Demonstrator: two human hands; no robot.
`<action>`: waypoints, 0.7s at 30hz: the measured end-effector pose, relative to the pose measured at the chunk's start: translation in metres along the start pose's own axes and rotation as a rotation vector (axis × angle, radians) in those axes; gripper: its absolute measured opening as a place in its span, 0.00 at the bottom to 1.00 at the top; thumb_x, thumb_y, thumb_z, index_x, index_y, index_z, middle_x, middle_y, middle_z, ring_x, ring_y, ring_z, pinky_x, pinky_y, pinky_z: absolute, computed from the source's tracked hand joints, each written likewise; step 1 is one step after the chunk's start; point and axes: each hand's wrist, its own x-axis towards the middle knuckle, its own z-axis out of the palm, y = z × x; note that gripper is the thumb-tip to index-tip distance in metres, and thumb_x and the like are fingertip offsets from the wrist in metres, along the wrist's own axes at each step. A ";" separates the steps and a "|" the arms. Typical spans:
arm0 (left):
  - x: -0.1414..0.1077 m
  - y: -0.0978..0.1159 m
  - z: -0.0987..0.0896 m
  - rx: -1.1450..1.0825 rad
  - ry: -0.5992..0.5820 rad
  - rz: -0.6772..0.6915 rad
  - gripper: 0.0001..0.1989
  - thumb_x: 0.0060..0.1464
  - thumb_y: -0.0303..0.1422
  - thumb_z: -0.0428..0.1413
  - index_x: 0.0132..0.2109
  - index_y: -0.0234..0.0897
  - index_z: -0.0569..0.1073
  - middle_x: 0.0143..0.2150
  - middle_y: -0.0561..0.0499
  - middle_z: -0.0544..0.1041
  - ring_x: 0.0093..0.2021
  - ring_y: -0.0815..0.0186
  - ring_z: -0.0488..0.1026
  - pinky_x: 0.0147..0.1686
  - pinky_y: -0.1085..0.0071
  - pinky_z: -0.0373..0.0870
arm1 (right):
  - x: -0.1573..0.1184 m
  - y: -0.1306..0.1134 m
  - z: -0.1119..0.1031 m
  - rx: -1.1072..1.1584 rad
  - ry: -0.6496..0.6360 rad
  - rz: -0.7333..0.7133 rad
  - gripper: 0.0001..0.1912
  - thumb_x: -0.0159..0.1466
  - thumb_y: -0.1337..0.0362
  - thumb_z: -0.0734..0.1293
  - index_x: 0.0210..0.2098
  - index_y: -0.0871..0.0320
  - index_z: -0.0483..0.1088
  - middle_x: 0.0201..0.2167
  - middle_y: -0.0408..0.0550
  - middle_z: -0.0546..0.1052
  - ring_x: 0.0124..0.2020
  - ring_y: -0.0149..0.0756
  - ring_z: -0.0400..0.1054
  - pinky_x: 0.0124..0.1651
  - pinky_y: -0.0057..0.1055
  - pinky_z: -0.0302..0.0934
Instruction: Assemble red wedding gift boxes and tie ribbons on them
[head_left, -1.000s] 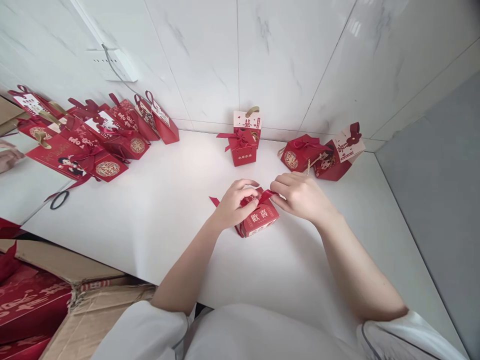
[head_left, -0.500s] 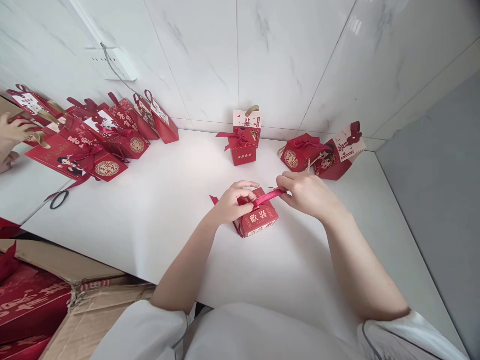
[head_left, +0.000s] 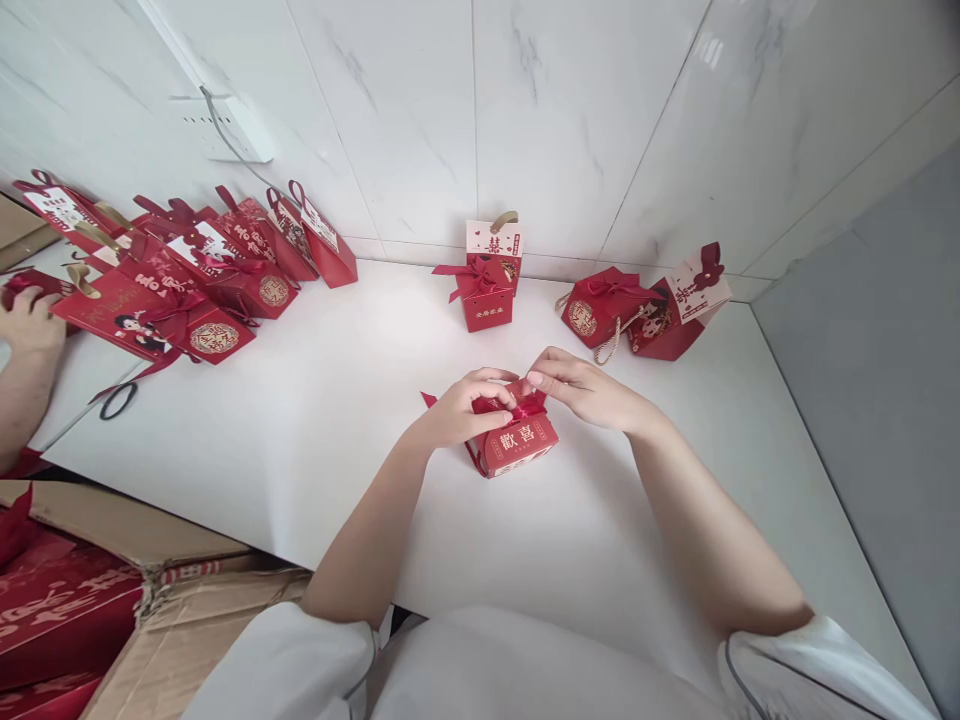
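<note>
A small red gift box (head_left: pixel 519 438) with pale lettering rests on the white table in front of me. Across its top runs a red ribbon (head_left: pixel 529 408), and one loose tail sticks out at the left side. My left hand (head_left: pixel 472 408) lies over the box's left part, its thumb and fingers closed on the ribbon near the middle. My right hand (head_left: pixel 581 385) is at the box's back right edge with thumb and fingers pinched together. The ribbon runs up towards these fingertips, partly hidden by them.
Red gift boxes (head_left: pixel 491 295) stand by the tiled wall, with a rope-handled box (head_left: pixel 600 310) at right and several gift bags (head_left: pixel 225 260) at left. Scissors (head_left: pixel 118 400) lie near the table's left edge. A co-worker's hand (head_left: pixel 30 320) touches a red box. Below is an open carton (head_left: pixel 195 630).
My right hand has moved left, in to the box, and the ribbon stretch it held out to the right now lies shorter over the top. The co-worker's hand has shifted onto a red box.
</note>
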 end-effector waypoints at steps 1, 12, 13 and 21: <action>0.000 0.000 0.000 0.000 -0.003 0.004 0.05 0.53 0.33 0.57 0.38 0.40 0.76 0.61 0.47 0.66 0.61 0.56 0.65 0.59 0.57 0.64 | 0.003 0.002 0.005 0.018 0.005 -0.017 0.22 0.69 0.48 0.55 0.35 0.54 0.75 0.44 0.51 0.70 0.46 0.38 0.67 0.53 0.41 0.61; 0.005 -0.007 0.001 -0.047 -0.036 0.034 0.05 0.53 0.33 0.57 0.37 0.40 0.77 0.58 0.48 0.68 0.61 0.57 0.66 0.59 0.58 0.64 | 0.004 0.017 0.004 0.436 -0.289 -0.175 0.10 0.61 0.53 0.69 0.34 0.50 0.80 0.69 0.42 0.56 0.69 0.48 0.50 0.63 0.45 0.55; 0.006 -0.008 0.001 -0.059 -0.038 0.033 0.05 0.52 0.33 0.57 0.36 0.39 0.76 0.58 0.48 0.69 0.59 0.57 0.67 0.58 0.58 0.65 | 0.005 0.018 0.005 0.464 -0.299 -0.188 0.10 0.62 0.53 0.69 0.35 0.50 0.80 0.69 0.42 0.57 0.69 0.48 0.50 0.63 0.46 0.55; 0.000 -0.002 -0.011 -0.033 -0.066 0.059 0.08 0.53 0.36 0.58 0.40 0.39 0.76 0.59 0.46 0.68 0.60 0.57 0.67 0.56 0.60 0.66 | 0.008 0.026 0.011 0.591 -0.273 -0.254 0.12 0.64 0.54 0.67 0.36 0.51 0.81 0.42 0.48 0.81 0.63 0.45 0.61 0.70 0.49 0.38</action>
